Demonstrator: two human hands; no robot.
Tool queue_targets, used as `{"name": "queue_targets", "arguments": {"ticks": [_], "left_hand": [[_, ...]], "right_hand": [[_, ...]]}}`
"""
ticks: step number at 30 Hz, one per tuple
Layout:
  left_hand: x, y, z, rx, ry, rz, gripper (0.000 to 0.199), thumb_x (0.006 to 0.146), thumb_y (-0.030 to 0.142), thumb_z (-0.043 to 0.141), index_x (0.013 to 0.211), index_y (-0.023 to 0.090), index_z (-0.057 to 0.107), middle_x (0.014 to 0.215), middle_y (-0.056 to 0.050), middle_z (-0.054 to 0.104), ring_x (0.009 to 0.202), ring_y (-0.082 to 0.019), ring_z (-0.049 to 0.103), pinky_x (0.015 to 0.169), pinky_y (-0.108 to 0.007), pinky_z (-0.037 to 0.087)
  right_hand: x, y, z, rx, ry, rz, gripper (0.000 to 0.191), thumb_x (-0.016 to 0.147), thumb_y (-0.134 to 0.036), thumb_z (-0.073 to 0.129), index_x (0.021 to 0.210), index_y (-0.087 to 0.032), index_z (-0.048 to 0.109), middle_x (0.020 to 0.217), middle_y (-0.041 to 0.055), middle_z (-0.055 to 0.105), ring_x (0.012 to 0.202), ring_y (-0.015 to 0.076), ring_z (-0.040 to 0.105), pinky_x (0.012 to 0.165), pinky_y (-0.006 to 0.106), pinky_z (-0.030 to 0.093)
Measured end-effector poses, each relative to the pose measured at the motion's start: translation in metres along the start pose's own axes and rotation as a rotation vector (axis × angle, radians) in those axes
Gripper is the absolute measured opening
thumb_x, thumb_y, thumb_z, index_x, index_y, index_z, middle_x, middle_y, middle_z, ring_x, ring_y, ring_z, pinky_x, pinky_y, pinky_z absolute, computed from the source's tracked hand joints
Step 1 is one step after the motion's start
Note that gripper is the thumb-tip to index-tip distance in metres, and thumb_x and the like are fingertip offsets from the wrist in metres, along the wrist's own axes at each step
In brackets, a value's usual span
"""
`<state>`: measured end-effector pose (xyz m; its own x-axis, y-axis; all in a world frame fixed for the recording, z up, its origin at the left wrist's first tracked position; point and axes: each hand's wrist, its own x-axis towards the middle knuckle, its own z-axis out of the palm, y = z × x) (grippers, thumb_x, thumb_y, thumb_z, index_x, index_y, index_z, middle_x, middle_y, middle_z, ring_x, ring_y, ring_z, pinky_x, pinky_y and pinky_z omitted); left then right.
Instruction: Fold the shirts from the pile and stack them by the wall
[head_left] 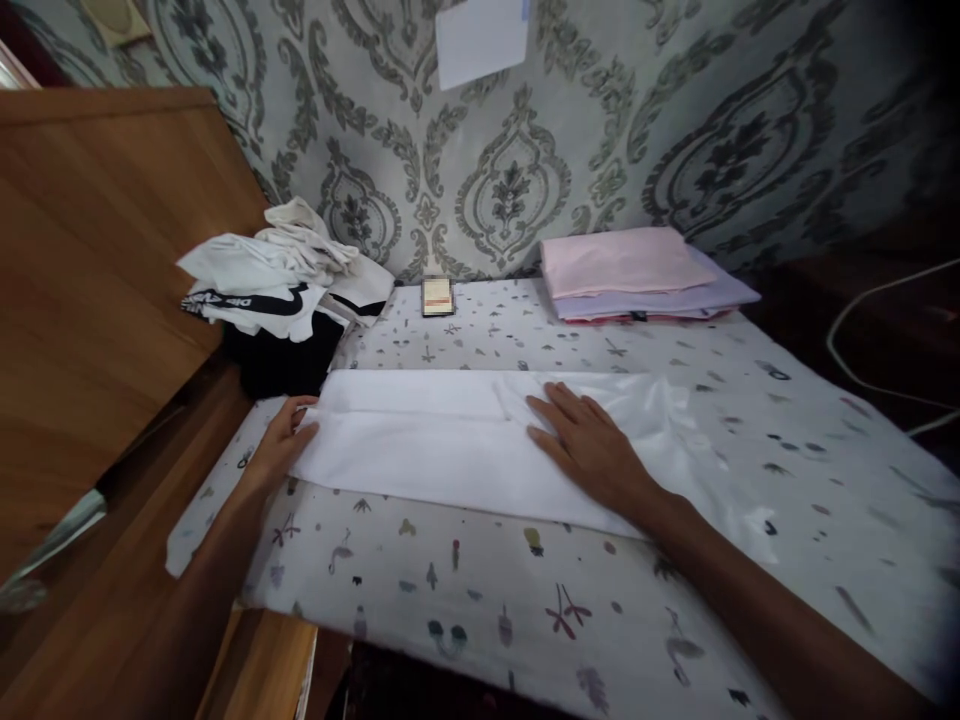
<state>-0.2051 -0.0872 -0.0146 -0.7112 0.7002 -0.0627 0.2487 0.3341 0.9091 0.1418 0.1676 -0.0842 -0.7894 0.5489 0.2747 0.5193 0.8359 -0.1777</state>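
A white cloth (420,440), folded into a long strip, lies across the printed sheet on the table. My left hand (287,435) pinches the strip's left end between thumb and fingers. Spread flat, my right hand (589,440) presses on the cloth right of its middle and holds nothing. Past that hand, the fabric on the right looks thinner, shiny and wrinkled.
A crumpled heap of white clothes (289,265) rests on black fabric (289,355) at the back left. Folded pink and lilac cloths (626,265) are stacked at the back right. A small framed card (437,297) is near the wall. Wooden furniture (112,270) borders the left.
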Motion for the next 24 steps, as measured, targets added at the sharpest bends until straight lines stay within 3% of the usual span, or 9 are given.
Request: {"name": "queue_targets", "arguments": {"ticks": [6, 12, 15, 19, 24], "left_hand": [[0.012, -0.017, -0.004, 0.13, 0.114, 0.027, 0.044, 0.061, 0.039, 0.065, 0.099, 0.019, 0.059, 0.078, 0.001, 0.059, 0.07, -0.016, 0.055, 0.058, -0.024, 0.039], [0.01, -0.019, -0.004, 0.311, 0.193, 0.068, 0.044, 0.065, 0.039, 0.062, 0.105, 0.02, 0.056, 0.078, 0.003, 0.056, 0.059, -0.013, 0.05, 0.055, -0.025, 0.037], [0.006, -0.019, -0.007, 0.402, 0.182, 0.091, 0.044, 0.069, 0.038, 0.061, 0.11, 0.022, 0.056, 0.076, 0.004, 0.056, 0.058, -0.013, 0.05, 0.056, -0.025, 0.037], [-0.001, -0.019, -0.011, 0.446, 0.132, 0.05, 0.04, 0.074, 0.043, 0.06, 0.108, 0.023, 0.056, 0.056, 0.01, 0.044, 0.052, -0.013, 0.045, 0.052, -0.024, 0.031], [-0.009, -0.019, -0.013, 0.316, 0.078, 0.027, 0.043, 0.076, 0.045, 0.061, 0.112, 0.023, 0.054, 0.056, 0.01, 0.044, 0.049, -0.011, 0.038, 0.049, -0.022, 0.025]], "right_hand": [[0.0, 0.001, 0.002, -0.016, 0.011, -0.007, 0.061, 0.101, -0.053, 0.024, 0.142, -0.017, 0.051, 0.155, 0.0144, 0.042, 0.145, 0.0287, 0.035, 0.116, 0.052, 0.032], [0.0, 0.003, 0.004, -0.037, 0.033, -0.021, 0.062, 0.101, -0.054, 0.023, 0.141, -0.017, 0.052, 0.154, 0.015, 0.044, 0.144, 0.0291, 0.037, 0.116, 0.051, 0.034], [0.0, 0.004, 0.005, -0.037, 0.038, -0.027, 0.061, 0.1, -0.054, 0.024, 0.141, -0.02, 0.052, 0.154, 0.0128, 0.044, 0.143, 0.0291, 0.039, 0.115, 0.051, 0.035], [0.0, 0.006, 0.007, -0.043, 0.044, -0.024, 0.06, 0.099, -0.055, 0.023, 0.141, -0.022, 0.052, 0.153, 0.0124, 0.045, 0.143, 0.0293, 0.039, 0.115, 0.052, 0.035], [0.0, 0.008, 0.011, -0.042, 0.056, -0.027, 0.059, 0.099, -0.053, 0.026, 0.141, -0.022, 0.052, 0.153, 0.012, 0.045, 0.142, 0.0306, 0.04, 0.115, 0.053, 0.035]]}}
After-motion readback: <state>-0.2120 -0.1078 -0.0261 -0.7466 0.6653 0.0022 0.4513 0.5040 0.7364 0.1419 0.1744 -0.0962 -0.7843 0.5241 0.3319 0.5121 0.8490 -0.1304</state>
